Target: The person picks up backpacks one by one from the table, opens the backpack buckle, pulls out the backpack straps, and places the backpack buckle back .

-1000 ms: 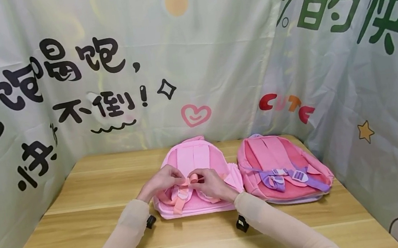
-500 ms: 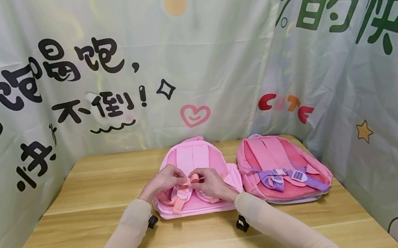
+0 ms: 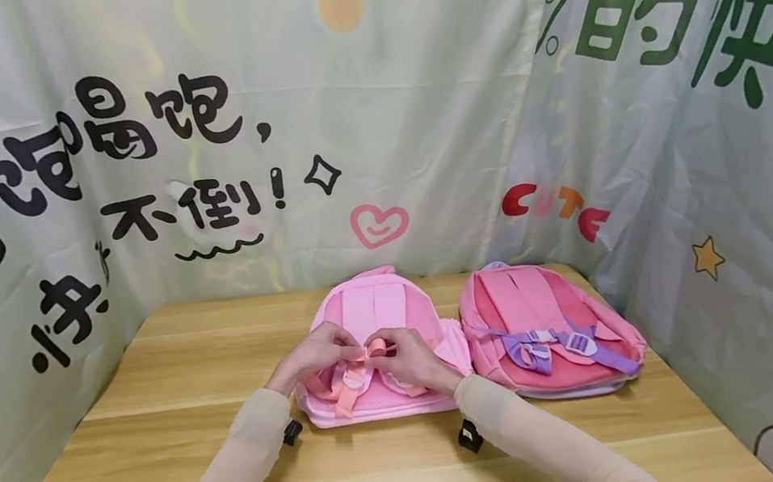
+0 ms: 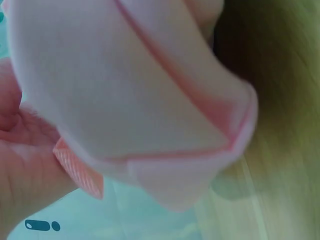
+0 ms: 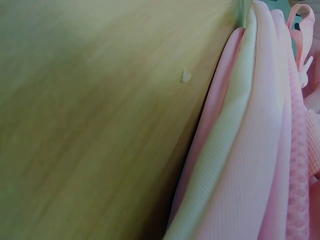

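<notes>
A light pink backpack (image 3: pixel 374 300) lies on the table with its straps facing up. Over its middle, my left hand (image 3: pixel 316 351) pinches one end of a coral chest strap near a small pale buckle. My right hand (image 3: pixel 412 358) pinches the same strap (image 3: pixel 376 347) just to the right, where the webbing stands up in a loop. In the left wrist view, pale pink fabric (image 4: pixel 110 100) hides most of the work, with coral webbing (image 4: pixel 80 172) beside the hand. The right wrist view shows the backpack's side (image 5: pixel 250 125) and the looped strap at the upper right.
To the right lies a second, darker pink backpack (image 3: pixel 518 297) with purple straps (image 3: pixel 618 357) and a buckle across it. Both bags rest on a wooden table (image 3: pixel 211 354). Printed curtains (image 3: pixel 427 105) stand behind the table and along its sides.
Both hands stay at the coral strap with almost the same grip. Only slight shifts of the left hand and the view show.
</notes>
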`<state>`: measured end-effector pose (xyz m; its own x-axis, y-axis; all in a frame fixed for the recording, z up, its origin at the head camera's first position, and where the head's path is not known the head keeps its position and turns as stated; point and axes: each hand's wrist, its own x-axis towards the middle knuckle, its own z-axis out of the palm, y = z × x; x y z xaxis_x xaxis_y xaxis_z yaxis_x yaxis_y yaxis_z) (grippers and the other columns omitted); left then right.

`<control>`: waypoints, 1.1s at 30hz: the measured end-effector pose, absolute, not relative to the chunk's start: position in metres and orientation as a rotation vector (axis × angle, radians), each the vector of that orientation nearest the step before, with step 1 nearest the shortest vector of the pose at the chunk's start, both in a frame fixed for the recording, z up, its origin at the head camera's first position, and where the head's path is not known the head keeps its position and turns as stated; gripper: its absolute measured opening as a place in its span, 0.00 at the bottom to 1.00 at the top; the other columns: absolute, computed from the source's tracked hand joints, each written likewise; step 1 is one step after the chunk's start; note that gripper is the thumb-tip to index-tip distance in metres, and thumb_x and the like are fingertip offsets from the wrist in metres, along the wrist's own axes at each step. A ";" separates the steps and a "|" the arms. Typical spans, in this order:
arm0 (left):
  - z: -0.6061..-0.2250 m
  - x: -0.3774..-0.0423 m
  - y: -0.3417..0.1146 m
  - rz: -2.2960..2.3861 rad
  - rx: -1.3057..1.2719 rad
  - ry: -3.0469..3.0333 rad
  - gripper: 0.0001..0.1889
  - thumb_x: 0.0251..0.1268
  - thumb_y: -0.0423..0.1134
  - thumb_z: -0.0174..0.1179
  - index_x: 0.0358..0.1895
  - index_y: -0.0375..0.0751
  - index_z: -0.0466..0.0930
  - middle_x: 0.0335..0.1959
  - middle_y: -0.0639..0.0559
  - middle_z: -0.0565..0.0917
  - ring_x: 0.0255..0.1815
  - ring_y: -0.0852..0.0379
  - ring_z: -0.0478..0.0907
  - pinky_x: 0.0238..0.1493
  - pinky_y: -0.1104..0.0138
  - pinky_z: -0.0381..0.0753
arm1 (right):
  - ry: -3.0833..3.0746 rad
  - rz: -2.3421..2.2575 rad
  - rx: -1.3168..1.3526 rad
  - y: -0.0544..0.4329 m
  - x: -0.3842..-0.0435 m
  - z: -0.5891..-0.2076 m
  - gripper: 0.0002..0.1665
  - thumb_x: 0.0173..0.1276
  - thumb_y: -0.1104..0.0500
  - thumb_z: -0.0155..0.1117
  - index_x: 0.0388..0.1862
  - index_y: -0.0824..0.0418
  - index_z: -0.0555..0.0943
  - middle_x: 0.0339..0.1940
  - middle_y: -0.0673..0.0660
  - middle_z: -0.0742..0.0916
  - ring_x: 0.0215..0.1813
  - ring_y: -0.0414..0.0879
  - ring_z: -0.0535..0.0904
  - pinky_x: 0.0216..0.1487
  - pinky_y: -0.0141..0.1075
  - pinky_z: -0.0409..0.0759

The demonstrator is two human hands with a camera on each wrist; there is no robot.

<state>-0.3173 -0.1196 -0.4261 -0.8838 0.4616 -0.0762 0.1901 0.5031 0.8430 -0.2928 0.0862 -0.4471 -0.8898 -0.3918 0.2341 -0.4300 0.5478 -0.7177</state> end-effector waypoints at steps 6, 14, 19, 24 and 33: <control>-0.423 -0.316 -0.122 1.350 0.520 2.467 0.06 0.64 0.31 0.60 0.35 0.34 0.86 0.23 0.51 0.82 0.24 0.60 0.73 0.28 0.69 0.72 | -2.702 1.300 0.739 0.087 -0.293 -0.445 0.14 0.61 0.57 0.73 0.46 0.55 0.84 0.39 0.51 0.88 0.43 0.43 0.85 0.44 0.32 0.82; -0.426 -0.317 -0.118 1.323 0.563 2.486 0.06 0.64 0.29 0.59 0.36 0.33 0.87 0.27 0.51 0.85 0.30 0.59 0.76 0.35 0.69 0.74 | -2.694 1.295 0.728 0.086 -0.294 -0.447 0.12 0.60 0.57 0.73 0.44 0.54 0.85 0.37 0.51 0.88 0.41 0.41 0.84 0.42 0.30 0.81; -0.427 -0.317 -0.118 1.331 0.592 2.480 0.06 0.64 0.29 0.59 0.37 0.32 0.86 0.29 0.49 0.86 0.30 0.58 0.76 0.36 0.67 0.75 | -2.708 1.295 0.724 0.085 -0.293 -0.447 0.12 0.61 0.57 0.73 0.44 0.53 0.85 0.35 0.49 0.87 0.40 0.40 0.84 0.42 0.30 0.81; -0.428 -0.317 -0.117 1.345 0.606 2.463 0.06 0.64 0.31 0.60 0.37 0.31 0.86 0.28 0.49 0.86 0.30 0.59 0.77 0.37 0.67 0.76 | -2.723 1.284 0.718 0.084 -0.291 -0.446 0.11 0.61 0.56 0.73 0.43 0.50 0.85 0.36 0.48 0.87 0.40 0.39 0.83 0.43 0.32 0.81; -0.428 -0.318 -0.123 1.374 0.501 2.437 0.06 0.65 0.33 0.61 0.36 0.34 0.86 0.25 0.50 0.82 0.26 0.59 0.73 0.29 0.68 0.73 | -2.727 1.301 0.709 0.085 -0.292 -0.446 0.13 0.61 0.56 0.73 0.45 0.52 0.84 0.35 0.49 0.86 0.38 0.39 0.83 0.40 0.30 0.81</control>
<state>-0.3175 -0.1228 -0.4278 -0.8946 0.4384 -0.0863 0.1530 0.4821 0.8627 -0.2915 0.0848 -0.4455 -0.8950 -0.3853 0.2248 -0.4172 0.5445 -0.7277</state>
